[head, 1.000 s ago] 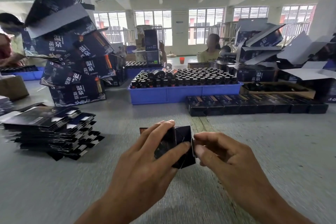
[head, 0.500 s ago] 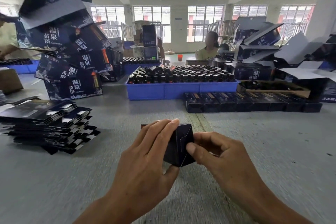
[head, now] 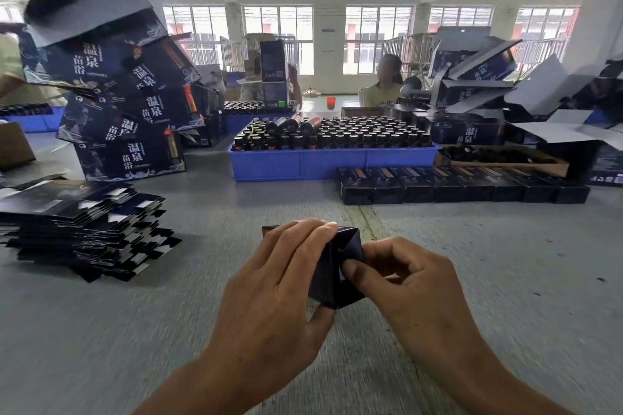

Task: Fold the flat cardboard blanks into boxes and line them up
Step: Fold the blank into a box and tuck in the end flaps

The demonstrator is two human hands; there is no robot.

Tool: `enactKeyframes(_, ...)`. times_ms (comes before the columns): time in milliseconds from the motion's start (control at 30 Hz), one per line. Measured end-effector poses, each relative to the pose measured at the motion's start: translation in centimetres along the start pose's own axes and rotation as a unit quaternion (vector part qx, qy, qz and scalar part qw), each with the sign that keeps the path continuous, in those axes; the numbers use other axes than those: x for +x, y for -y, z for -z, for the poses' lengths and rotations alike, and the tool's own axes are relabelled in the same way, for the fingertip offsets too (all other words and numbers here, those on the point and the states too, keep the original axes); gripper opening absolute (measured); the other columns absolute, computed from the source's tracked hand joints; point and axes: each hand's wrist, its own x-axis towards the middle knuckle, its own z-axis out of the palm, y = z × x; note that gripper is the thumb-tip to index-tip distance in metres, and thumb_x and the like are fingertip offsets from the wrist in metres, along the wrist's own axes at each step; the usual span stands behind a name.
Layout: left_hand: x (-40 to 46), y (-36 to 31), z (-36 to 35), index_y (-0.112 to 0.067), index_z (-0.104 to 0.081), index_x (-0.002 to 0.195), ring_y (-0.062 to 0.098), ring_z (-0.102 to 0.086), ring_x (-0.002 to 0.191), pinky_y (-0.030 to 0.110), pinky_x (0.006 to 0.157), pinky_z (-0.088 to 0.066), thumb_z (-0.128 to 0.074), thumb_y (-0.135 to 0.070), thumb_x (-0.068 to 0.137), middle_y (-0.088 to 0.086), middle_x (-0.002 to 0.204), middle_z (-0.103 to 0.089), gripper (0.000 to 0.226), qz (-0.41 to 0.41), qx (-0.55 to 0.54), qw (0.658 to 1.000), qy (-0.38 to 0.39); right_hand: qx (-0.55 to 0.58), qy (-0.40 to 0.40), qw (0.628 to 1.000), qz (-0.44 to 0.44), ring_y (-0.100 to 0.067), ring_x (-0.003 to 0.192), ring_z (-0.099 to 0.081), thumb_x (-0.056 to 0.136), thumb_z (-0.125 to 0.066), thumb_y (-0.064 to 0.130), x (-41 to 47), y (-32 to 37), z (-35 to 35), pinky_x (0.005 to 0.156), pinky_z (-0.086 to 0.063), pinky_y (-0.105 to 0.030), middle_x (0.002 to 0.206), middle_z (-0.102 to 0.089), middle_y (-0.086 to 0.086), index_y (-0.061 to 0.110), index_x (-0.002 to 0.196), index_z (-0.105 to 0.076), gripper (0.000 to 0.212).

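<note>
Above the near middle of the grey table (head: 135, 330), the left hand (head: 279, 293) is wrapping curled fingers over the small dark-blue cardboard box (head: 332, 274), thumb underneath. The right hand (head: 408, 283), knuckles up, is pinching the box's end flap with thumb and bent fingers.

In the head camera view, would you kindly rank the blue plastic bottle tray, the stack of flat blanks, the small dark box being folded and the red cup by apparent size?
1. Blue plastic bottle tray
2. Stack of flat dark cardboard blanks, slightly smaller, though nearer the camera
3. Small dark cardboard box, held close, partly covered
4. Red cup, far back
</note>
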Motion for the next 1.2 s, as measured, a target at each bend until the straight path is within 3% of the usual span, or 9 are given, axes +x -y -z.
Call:
enactKeyframes(300, -0.2, 0.2, 0.1, -0.015, -0.041, 0.143, 0.014, -0.049, 0.123, 0.022, 0.095, -0.042, -0.085, -0.029, 0.066, -0.003, 0.139, -0.048, 0.090, 0.014, -0.012, 1.000, -0.012, 0.027, 0.040, 0.999, 0.016, 0.001, 0.090, -0.070, 0.077, -0.075, 0.044, 0.3, -0.1, 0.7, 0.077, -0.054, -0.011, 0.091, -0.074, 0.022, 0.040, 0.091, -0.072, 0.015)
enactKeyframes(467, -0.1, 0.4, -0.1, -0.015, -0.038, 0.147, 0.017, -0.044, 0.135, 0.031, 0.106, -0.045, -0.064, -0.035, 0.085, -0.003, 0.146, -0.045, 0.070, -0.020, -0.005, 0.999, -0.027, 0.028, 0.066, 0.997, 0.013, 0.006, 0.098, -0.066, 0.069, -0.077, 0.066, 0.2, -0.3, 0.5, 0.074, -0.052, -0.007, 0.105, -0.066, 0.032, 0.052, 0.115, -0.059, 0.051)
enactKeyframes(600, -0.3, 0.3, -0.7, -0.018, -0.033, 0.153, 0.020, -0.028, 0.150, 0.044, 0.115, -0.038, -0.051, -0.021, 0.089, 0.000, 0.159, -0.039, 0.066, -0.107, 0.020, 0.994, 0.021, 0.026, 0.083, 0.996, -0.022, 0.006, 0.101, -0.065, 0.061, -0.077, 0.073, 0.3, -0.6, -0.1, 0.075, -0.055, -0.013, 0.114, -0.063, 0.032, 0.058, 0.125, -0.048, 0.071)
enactKeyframes(700, -0.3, 0.0, -0.9, -0.019, -0.034, 0.152, 0.022, -0.027, 0.151, 0.046, 0.115, -0.037, -0.049, -0.014, 0.085, 0.000, 0.160, -0.036, 0.069, -0.109, 0.008, 0.994, 0.020, 0.073, 0.067, 0.993, -0.061, 0.002, 0.097, -0.069, 0.065, -0.082, 0.064, 0.8, -1.0, 0.2, 0.077, -0.058, -0.019, 0.108, -0.070, 0.023, 0.051, 0.123, -0.054, 0.065)
enactKeyframes(800, -0.5, 0.2, -0.7, -0.022, -0.038, 0.148, 0.016, -0.035, 0.146, 0.041, 0.112, -0.041, -0.049, -0.022, 0.085, -0.002, 0.157, -0.039, 0.063, 0.020, -0.053, 0.998, -0.032, 0.108, 0.076, 0.984, -0.120, -0.004, 0.092, -0.072, 0.059, -0.081, 0.040, 1.4, -1.5, 0.8, 0.075, -0.061, -0.026, 0.101, -0.074, 0.015, 0.042, 0.118, -0.059, 0.063)
enactKeyframes(900, -0.2, 1.0, 0.1, -0.042, -0.038, 0.140, -0.008, -0.039, 0.132, 0.023, 0.106, -0.037, -0.053, -0.051, 0.096, -0.019, 0.146, -0.041, 0.047, 0.227, -0.187, 0.953, -0.074, 0.115, 0.118, 0.975, -0.150, -0.007, 0.095, -0.072, 0.046, -0.081, 0.042, 1.6, -1.7, 1.0, 0.078, -0.060, -0.029, 0.101, -0.075, 0.014, 0.037, 0.113, -0.064, 0.069)
enactKeyframes(967, 0.2, 1.6, 0.4, -0.045, -0.041, 0.137, -0.010, -0.053, 0.120, 0.027, 0.102, -0.045, -0.064, -0.061, 0.081, -0.022, 0.133, -0.056, 0.063, 0.336, -0.343, 0.876, -0.055, 0.097, 0.149, 0.972, -0.155, -0.005, 0.097, -0.071, 0.044, -0.083, 0.043, 1.4, -1.6, 0.8, 0.084, -0.056, -0.029, 0.104, -0.075, 0.015, 0.037, 0.109, -0.067, 0.067)
enactKeyframes(1033, 0.6, 2.0, 0.7, -0.040, -0.049, 0.138, 0.000, -0.065, 0.111, 0.031, 0.094, -0.054, -0.066, -0.056, 0.074, -0.014, 0.121, -0.070, 0.068, 0.367, -0.471, 0.802, -0.018, 0.068, 0.188, 0.968, -0.151, -0.004, 0.098, -0.071, 0.048, -0.084, 0.042, 1.1, -1.3, 0.5, 0.089, -0.052, -0.030, 0.105, -0.074, 0.015, 0.035, 0.110, -0.066, 0.065)
enactKeyframes(1200, 0.6, 2.0, 1.3, -0.043, -0.061, 0.128, 0.009, -0.069, 0.109, 0.026, 0.085, -0.058, -0.068, -0.046, 0.081, -0.013, 0.120, -0.071, 0.047, 0.321, -0.500, 0.804, 0.013, 0.028, 0.194, 0.970, -0.141, 0.004, 0.103, -0.067, 0.062, -0.085, 0.036, 1.0, -1.0, 0.2, 0.095, -0.049, -0.029, 0.108, -0.073, 0.023, 0.037, 0.111, -0.065, 0.053)
